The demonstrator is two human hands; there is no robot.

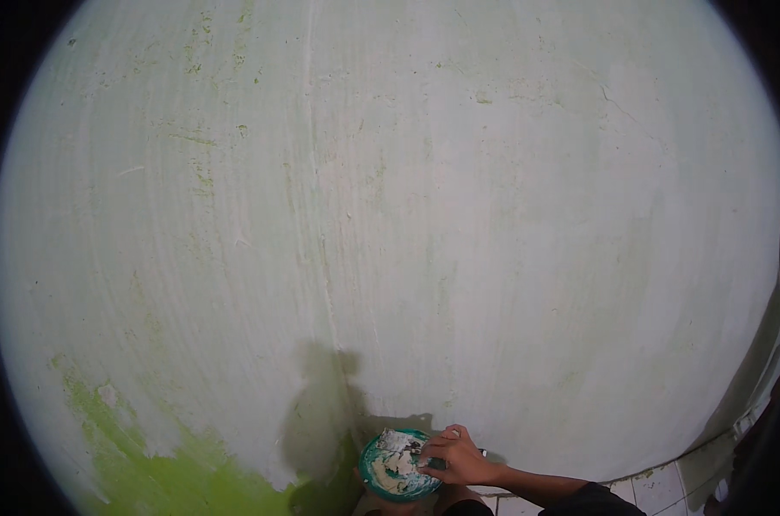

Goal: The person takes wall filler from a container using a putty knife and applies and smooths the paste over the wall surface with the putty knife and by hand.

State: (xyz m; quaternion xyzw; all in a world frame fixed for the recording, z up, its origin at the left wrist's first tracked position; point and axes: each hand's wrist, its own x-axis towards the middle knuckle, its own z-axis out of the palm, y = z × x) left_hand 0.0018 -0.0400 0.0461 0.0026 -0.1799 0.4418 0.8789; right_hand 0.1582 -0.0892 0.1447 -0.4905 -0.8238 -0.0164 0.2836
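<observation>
A round green bowl (375,487) sits low in the view, close to the wall. Whitish, pasty filler (396,464) is smeared over its inside and piled in lumps. From the lower edge my left hand (393,509) supports the bowl from below, mostly hidden beneath it. Over the bowl's right side my right hand (460,458) is closed with bent fingers. A small tool end (484,452), pale and dark, sticks out behind that hand; the rest of the tool is hidden, so its kind does not show.
A wall (493,258) coated in whitish streaks fills most of the view, with a vertical corner line left of the middle. Bright green paint (175,482) shows at lower left. Pale floor tiles (658,487) and dark objects (755,439) lie at lower right.
</observation>
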